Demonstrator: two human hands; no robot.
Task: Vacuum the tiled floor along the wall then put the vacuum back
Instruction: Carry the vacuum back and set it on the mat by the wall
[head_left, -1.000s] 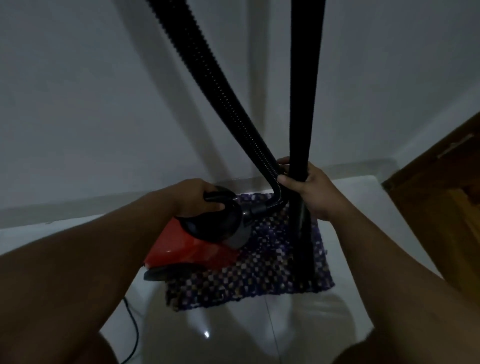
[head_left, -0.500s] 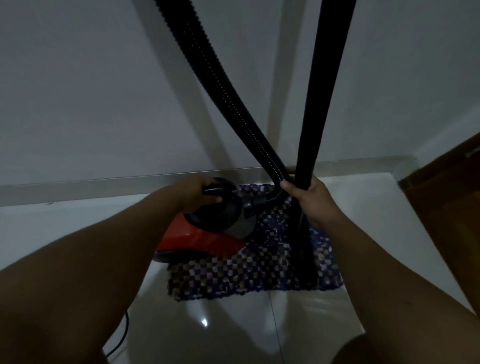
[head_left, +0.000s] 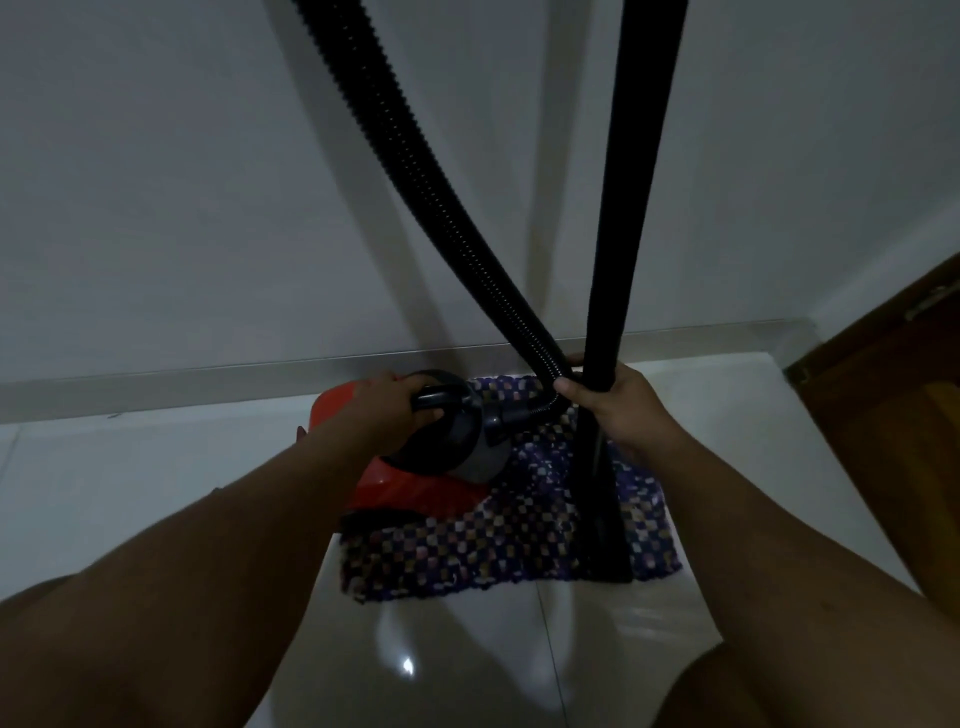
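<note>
From the head camera, the red vacuum (head_left: 415, 483) sits at the centre of the picture, partly on a checkered mat (head_left: 498, 545) that lies on the tiled floor (head_left: 156, 467) near the wall (head_left: 208, 208). The left hand (head_left: 389, 410) is closed around the vacuum's black handle (head_left: 441, 397). At 2 o'clock from the vacuum, the right hand (head_left: 623, 405) grips the upright black wand (head_left: 618, 208) together with the ribbed hose (head_left: 441, 208). The wand's foot rests on the mat at 4 o'clock. A wooden door (head_left: 883, 415) stands at 3 o'clock.
</note>
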